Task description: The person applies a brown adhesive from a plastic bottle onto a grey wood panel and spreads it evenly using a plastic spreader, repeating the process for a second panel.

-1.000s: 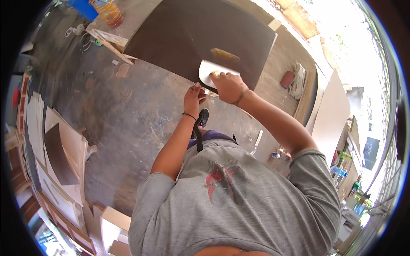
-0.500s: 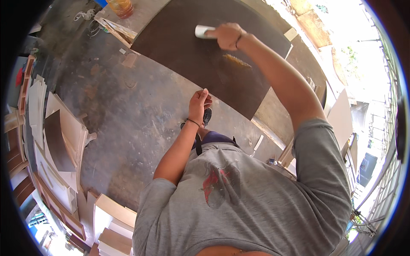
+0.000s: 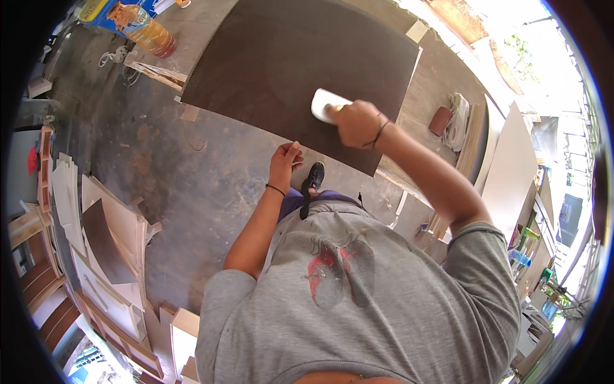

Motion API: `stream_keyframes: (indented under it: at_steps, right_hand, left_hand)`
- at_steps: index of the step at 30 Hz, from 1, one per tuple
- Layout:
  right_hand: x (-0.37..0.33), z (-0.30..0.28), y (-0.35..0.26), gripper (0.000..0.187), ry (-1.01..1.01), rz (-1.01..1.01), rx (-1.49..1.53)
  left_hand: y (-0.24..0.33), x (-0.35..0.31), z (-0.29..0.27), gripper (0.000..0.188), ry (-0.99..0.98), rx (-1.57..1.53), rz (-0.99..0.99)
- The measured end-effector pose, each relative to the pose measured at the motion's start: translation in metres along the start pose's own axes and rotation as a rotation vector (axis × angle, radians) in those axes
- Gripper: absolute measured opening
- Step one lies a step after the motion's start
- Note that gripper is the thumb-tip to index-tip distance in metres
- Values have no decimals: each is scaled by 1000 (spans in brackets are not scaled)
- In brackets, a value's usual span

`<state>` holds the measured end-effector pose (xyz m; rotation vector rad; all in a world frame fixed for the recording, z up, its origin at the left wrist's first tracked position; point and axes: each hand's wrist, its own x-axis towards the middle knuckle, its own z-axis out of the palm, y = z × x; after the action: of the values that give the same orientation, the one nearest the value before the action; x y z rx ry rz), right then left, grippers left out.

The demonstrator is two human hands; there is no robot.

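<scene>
A white flat spreader is gripped in my right hand, its edge against the dark brown panel. Some yellowish stuff shows beside my fingers at the spreader. The panel lies flat in front of me, one corner pointing toward my body. My left hand hangs just short of the panel's near edge, touching nothing. Its fingers are loosely curled with gaps between them, and I make out no object in it.
An amber-filled plastic bottle stands beyond the panel's left corner. To the right lie a coiled pale hose or cable and a reddish-brown block. Cut boards lean at the left, and a large pale board stands at the right.
My right hand has drawn the spreader toward me and slightly right over the panel. The amber smear seen earlier on the panel no longer shows as a strip. My left hand has shifted slightly left.
</scene>
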<state>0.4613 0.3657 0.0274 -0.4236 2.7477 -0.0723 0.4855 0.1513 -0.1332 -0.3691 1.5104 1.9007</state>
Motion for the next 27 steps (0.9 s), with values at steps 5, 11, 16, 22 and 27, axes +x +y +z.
stream_keyframes:
  at_steps: [5, 11, 16, 22, 27]
  right_hand:
    - [-17, 15, -56, 47, 5, -78, 131]
    - [-25, -1, -109, 43, -190, -63, 272]
    - [10, -77, -126, 48, 332, -66, 713]
    - [71, -98, -143, 33, 567, 140, 1310]
    - [144, -127, -153, 34, 756, 71, 1286]
  left_hand:
    - [9, 6, -25, 35, -76, -218, 11]
    - [26, 17, -91, 31, 99, -167, 13]
    - [49, 13, -153, 37, 297, 664, 449]
    - [110, 15, -227, 48, 302, 897, 717]
    - [168, 20, -272, 58, 430, 786, 731]
